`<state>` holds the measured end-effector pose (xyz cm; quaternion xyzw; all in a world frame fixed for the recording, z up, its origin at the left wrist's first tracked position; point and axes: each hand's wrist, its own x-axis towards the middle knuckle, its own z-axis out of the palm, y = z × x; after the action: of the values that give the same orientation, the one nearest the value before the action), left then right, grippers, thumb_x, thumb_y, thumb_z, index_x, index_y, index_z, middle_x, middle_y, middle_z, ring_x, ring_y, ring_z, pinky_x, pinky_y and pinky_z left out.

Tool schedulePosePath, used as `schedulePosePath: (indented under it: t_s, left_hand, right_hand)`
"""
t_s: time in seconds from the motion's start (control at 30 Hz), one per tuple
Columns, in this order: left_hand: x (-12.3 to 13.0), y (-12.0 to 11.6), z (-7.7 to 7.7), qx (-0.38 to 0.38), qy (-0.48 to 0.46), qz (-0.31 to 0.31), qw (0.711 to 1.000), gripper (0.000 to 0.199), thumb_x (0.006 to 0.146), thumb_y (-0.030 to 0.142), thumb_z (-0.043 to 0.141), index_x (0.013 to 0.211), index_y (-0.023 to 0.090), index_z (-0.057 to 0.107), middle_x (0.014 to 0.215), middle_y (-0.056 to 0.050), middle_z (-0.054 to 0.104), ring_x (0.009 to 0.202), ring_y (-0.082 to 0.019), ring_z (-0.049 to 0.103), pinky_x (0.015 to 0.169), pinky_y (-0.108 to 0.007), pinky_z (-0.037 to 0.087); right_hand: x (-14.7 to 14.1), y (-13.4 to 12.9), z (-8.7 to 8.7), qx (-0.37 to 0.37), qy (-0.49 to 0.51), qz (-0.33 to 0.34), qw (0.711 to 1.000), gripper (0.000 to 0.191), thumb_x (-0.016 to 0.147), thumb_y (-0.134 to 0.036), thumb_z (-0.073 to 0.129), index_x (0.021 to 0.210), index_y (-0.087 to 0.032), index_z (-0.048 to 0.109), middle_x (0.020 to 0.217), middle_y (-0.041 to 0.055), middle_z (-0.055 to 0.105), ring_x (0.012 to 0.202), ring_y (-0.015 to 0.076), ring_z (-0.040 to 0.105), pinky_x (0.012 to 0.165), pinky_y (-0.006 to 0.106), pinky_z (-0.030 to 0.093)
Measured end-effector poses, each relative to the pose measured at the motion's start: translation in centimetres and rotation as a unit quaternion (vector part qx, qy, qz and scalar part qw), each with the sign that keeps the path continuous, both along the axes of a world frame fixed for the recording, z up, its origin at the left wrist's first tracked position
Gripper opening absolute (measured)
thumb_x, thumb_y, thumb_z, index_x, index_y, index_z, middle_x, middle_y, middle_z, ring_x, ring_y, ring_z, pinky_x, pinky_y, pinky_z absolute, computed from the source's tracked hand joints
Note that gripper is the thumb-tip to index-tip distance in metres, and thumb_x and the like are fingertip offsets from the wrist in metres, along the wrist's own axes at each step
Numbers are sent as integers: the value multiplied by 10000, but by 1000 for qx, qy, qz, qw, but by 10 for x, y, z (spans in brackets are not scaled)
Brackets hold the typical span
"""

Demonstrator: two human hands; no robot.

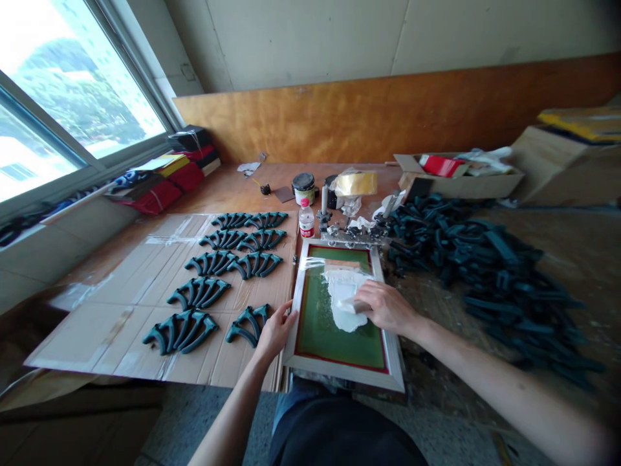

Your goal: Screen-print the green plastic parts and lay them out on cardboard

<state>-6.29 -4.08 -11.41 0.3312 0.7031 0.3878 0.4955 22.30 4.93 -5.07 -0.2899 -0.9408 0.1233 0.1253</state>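
The left hand (277, 330) touches the left edge of one framed green screen (315, 330) – how closed, I cannot tell; the right hand (385, 305) grips one pale scraper (353, 306) in its white paste (343, 285). Nine dark-green clusters (182, 331) lie on cardboard (121, 278) – beyond stands one bottle (306, 221).

bottle (306, 220): red and pale label (307, 228) around its lower part, with small pale marks on the red; too small to read as words or a brand
lidded tub (304, 186): pale and greenish band (305, 194) around its side, below the dark lid; any print on it is too small to make out
red packet (440, 166) in the open carton: any lettering is too blurred to read
readable words, brands, numbers or signs: none
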Motion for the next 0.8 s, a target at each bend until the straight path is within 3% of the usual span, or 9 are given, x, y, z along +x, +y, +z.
schedulePosePath:
  t_s: [0.07, 0.2, 0.3, 0.37, 0.43, 0.5, 0.6, 0.7, 0.8]
  left_hand:
    - [0, 0, -1, 3, -1, -5, 1000, 513, 728, 423, 669, 1188, 200, 628, 655, -2, 677, 637, -186, 629, 560, -226, 436]
    - [0, -1, -1, 7, -5, -12, 1000, 532, 731, 452, 663, 1198, 200, 618, 657, 4, 674, 555, -154, 589, 482, -204, 390]
    - [0, -1, 6, 15, -18, -20, 1000, 549, 741, 461, 656, 1214, 188, 603, 604, 21, 639, 488, -124, 544, 435, -189, 352]
    - [-1, -1, 17, 20, -32, -31, 999, 600, 743, 466, 657, 1264, 183, 565, 546, 46, 592, 417, -96, 480, 396, -181, 309]
    - [-3, -1, 37, 22, -58, -35, 997, 689, 729, 476, 675, 1330, 186, 506, 535, 58, 577, 386, -84, 449, 384, -178, 290]
    - [-4, 1, 63, 35, -93, -26, 995, 724, 708, 486, 699, 1340, 197, 498, 609, 36, 628, 453, -103, 520, 430, -188, 352]
    - [-2, 13, 107, 92, -124, -12, 988, 550, 714, 516, 689, 1146, 179, 645, 737, -5, 678, 629, -148, 611, 554, -216, 439]
    - [4, 41, 147, 214, -131, 8, 968, 452, 776, 567, 596, 970, 167, 675, 805, -20, 681, 685, -146, 614, 601, -223, 457]
    - [10, 77, 176, 288, -162, 16, 944, 471, 828, 592, 503, 986, 167, 631, 862, -52, 686, 756, -160, 633, 607, -238, 477]
  right_hand:
    - [-1, -9, -10, 33, 35, -17, 999, 262, 796, -73, 461, 894, -197, 670, 884, 75, 655, 889, 224, 547, 802, 366, 431]
    - [8, -25, -21, 38, 41, 19, 998, 299, 779, -84, 485, 974, -201, 680, 951, 81, 669, 936, 225, 568, 871, 387, 425]
    - [2, -7, -7, 9, 25, -5, 1000, 179, 822, -188, 587, 976, -229, 670, 903, 49, 672, 892, 217, 577, 832, 363, 433]
    - [-9, 16, 8, 16, 25, -61, 998, 299, 824, -255, 640, 1122, -247, 630, 930, 41, 677, 881, 215, 583, 818, 347, 442]
    - [-17, 41, 25, 39, 26, -124, 991, 493, 819, -297, 659, 1294, -251, 534, 985, 50, 679, 901, 223, 589, 818, 338, 451]
    - [-12, 63, 39, 60, 36, -177, 982, 579, 834, -364, 641, 1372, -248, 463, 989, 55, 678, 894, 229, 599, 796, 331, 458]
    - [20, 82, 47, 60, 98, -271, 956, 460, 898, -440, 521, 1300, -218, 536, 880, 54, 677, 772, 208, 615, 708, 303, 458]
    - [56, 81, 26, 18, 110, -355, 928, 346, 916, -434, 451, 1052, -188, 652, 810, 59, 672, 707, 204, 609, 643, 296, 447]
    - [59, 54, -19, -44, 25, -302, 952, 312, 882, -467, 500, 874, -197, 656, 827, 62, 661, 781, 219, 602, 684, 309, 451]
